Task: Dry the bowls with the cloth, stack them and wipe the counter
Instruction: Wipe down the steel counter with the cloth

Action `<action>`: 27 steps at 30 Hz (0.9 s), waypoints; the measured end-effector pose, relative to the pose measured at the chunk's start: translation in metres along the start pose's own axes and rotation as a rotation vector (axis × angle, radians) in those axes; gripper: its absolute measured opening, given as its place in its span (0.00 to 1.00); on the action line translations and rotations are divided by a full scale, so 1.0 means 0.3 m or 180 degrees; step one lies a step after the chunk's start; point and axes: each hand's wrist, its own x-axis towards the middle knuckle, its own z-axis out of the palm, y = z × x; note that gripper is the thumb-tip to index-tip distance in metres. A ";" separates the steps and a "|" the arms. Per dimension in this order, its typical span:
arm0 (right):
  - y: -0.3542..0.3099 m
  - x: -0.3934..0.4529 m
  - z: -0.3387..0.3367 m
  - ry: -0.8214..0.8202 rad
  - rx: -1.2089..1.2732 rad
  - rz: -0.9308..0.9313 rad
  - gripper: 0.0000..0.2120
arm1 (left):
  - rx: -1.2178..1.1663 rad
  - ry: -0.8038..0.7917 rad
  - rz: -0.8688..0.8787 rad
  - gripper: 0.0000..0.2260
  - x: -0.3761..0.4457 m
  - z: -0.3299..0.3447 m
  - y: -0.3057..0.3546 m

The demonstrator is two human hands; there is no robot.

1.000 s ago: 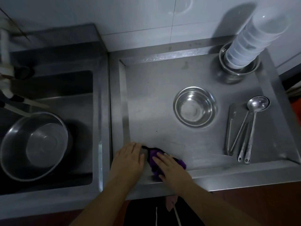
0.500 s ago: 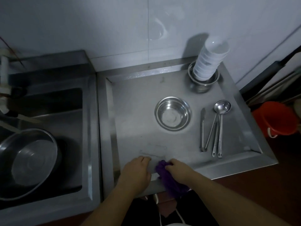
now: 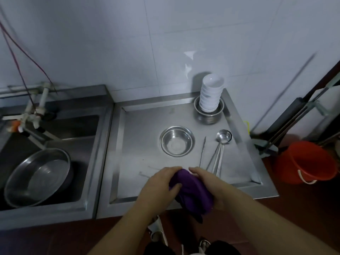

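We've got the purple cloth (image 3: 191, 192) bunched between both hands at the near edge of the counter (image 3: 139, 144). Left hand (image 3: 159, 184) is closed over its left side with the thumb pressed in, right hand (image 3: 211, 186) wrapped round the right side, and a tail hangs off below. It looks soft and floppy, likely damp, so we'd keep it wadded in the palm rather than pinch a corner.

Further back there's a steel bowl (image 3: 177, 141) sitting alone mid-counter: light, stiff, probably slick, so grab the rim. Beyond it, the white bowls (image 3: 211, 94) are stacked in another steel bowl in the far corner. Those look breakable and tippy, so we'd steady them low.
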 end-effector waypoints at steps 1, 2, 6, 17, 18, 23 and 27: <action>0.001 -0.039 -0.023 -0.0109 -0.0132 -0.0001 0.28 | -0.0041 0.0049 -0.0108 0.17 -0.014 0.000 0.039; 0.002 -0.073 -0.043 -0.0192 -0.0263 -0.0002 0.32 | -0.0087 0.0120 -0.0203 0.12 -0.029 0.000 0.072; -0.013 -0.178 -0.087 -0.0471 -0.0735 -0.0492 0.35 | -0.0505 0.0449 -0.0431 0.02 -0.067 -0.035 0.180; -0.149 -0.305 -0.034 0.0233 -0.1665 -0.1818 0.11 | -0.0427 0.0429 -0.0227 0.12 -0.009 -0.420 0.301; -0.169 -0.315 -0.026 0.0379 -0.1847 -0.1945 0.10 | -0.0315 0.0356 -0.0159 0.13 -0.005 -0.455 0.308; -0.266 -0.355 0.036 0.0817 -0.2139 -0.2472 0.05 | -0.0021 -0.0143 0.0149 0.13 -0.009 -0.629 0.307; -0.314 -0.381 0.088 0.1120 -0.2149 -0.2865 0.09 | 0.0318 -0.0536 0.0345 0.16 -0.031 -0.741 0.270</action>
